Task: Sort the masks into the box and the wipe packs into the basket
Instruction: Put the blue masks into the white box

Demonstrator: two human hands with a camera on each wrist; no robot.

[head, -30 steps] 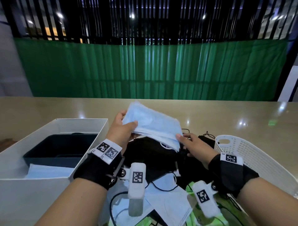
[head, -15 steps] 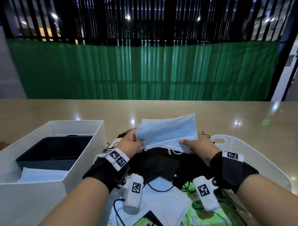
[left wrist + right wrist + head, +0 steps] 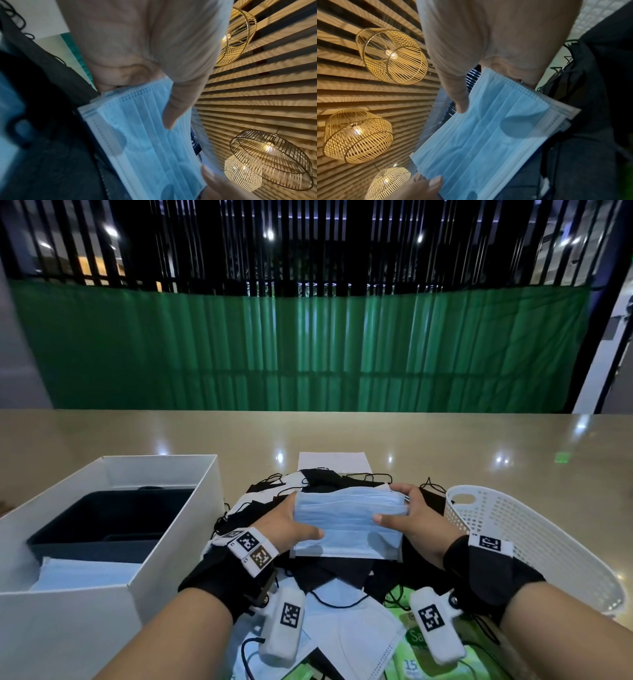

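A stack of light blue masks (image 3: 347, 520) is held flat between both hands just above a heap of black masks (image 3: 329, 568). My left hand (image 3: 291, 523) grips its left end, thumb on top. At the other end my right hand (image 3: 407, 513) grips it the same way. The left wrist view shows the blue masks (image 3: 145, 142) under my thumb; in the right wrist view the blue masks (image 3: 488, 135) are pinched likewise. The white box (image 3: 178, 546) stands at the left, holding a dark tray and a blue mask. A white basket (image 3: 534, 542) stands at the right. Green wipe packs (image 3: 411, 655) lie near me.
White masks (image 3: 356, 642) and black ear loops lie among the heap at the near edge. A white sheet (image 3: 334, 462) lies behind the heap. The beige table (image 3: 137, 436) stretches back to a green curtain.
Both hands have lowered the blue mask stack toward me and levelled it, squaring it between them. The left hand has shifted from the top corner to the left end.
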